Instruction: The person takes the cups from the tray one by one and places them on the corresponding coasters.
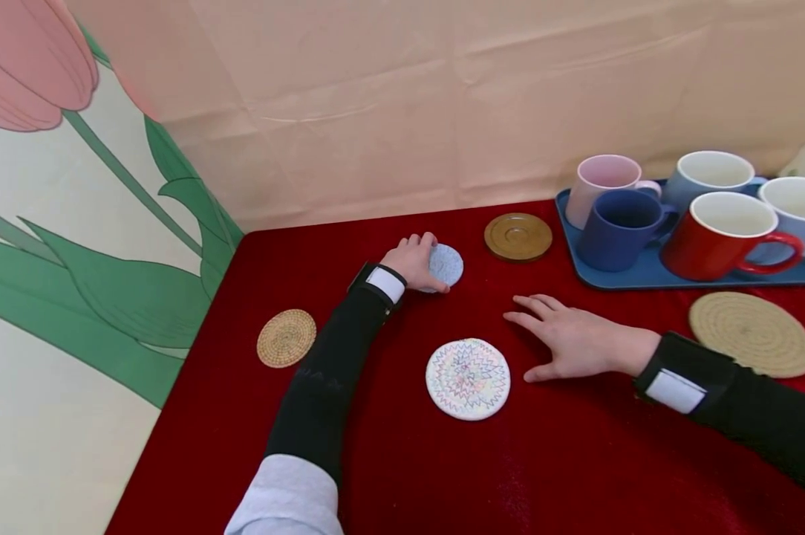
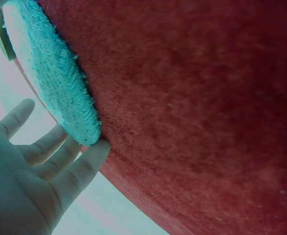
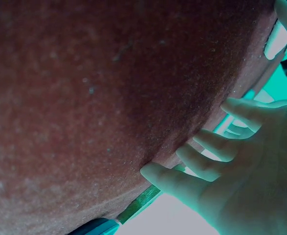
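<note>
My left hand is at the left side of a round light blue woven coaster. Its fingers lie along the coaster's upper edge and its thumb by the lower edge. In the left wrist view the extended fingers reach the rim of the coaster, which looks flat on the cloth. My right hand hovers low over the cloth with spread fingers, holding nothing. Nearest to it, on its left, is a round white coaster with coloured zigzag stitching.
A blue tray with several mugs stands at the back right. Nearby are a brown wooden saucer and a large beige woven mat, partly behind my right forearm. A tan woven coaster lies left of my left forearm. Red cloth covers the table.
</note>
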Available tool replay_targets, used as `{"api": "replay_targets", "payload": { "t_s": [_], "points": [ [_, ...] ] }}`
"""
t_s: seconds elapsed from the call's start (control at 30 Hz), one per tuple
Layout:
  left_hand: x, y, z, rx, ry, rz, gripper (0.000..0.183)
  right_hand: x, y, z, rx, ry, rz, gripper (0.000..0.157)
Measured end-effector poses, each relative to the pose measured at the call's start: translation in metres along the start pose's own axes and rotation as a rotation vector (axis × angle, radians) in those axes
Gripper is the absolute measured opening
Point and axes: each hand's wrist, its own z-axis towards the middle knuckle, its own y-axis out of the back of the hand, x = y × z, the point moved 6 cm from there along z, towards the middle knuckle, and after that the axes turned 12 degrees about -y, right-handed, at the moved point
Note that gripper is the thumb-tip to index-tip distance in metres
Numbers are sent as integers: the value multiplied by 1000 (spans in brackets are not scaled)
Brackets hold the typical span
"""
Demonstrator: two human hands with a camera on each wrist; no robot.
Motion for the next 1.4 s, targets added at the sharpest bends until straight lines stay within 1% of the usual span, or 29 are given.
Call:
{"api": "replay_targets", "payload": {
  "t_s": [0.37,0.7,0.87,1.0,1.23,1.4],
  "points": [
    [-5,4,16,-14,49,-33,83,0,0,-4,6,-1,12,95],
    [-6,6,27,-70,120,-51,87,0,1,-5,2,-2,0,95],
    [-3,5,33,-83,153,-43,88,1,1,-6,15,-5,10,95],
    [-2,4,38,-95,163,-43,89,1,0,-5,16,-6,2,95],
    [2,1,45,-94,176,-56,91,1,1,-6,15,-6,4,95],
    [1,1,44,-95,174,-75,90,0,0,-6,19,-9,8,95]
  ]
}}
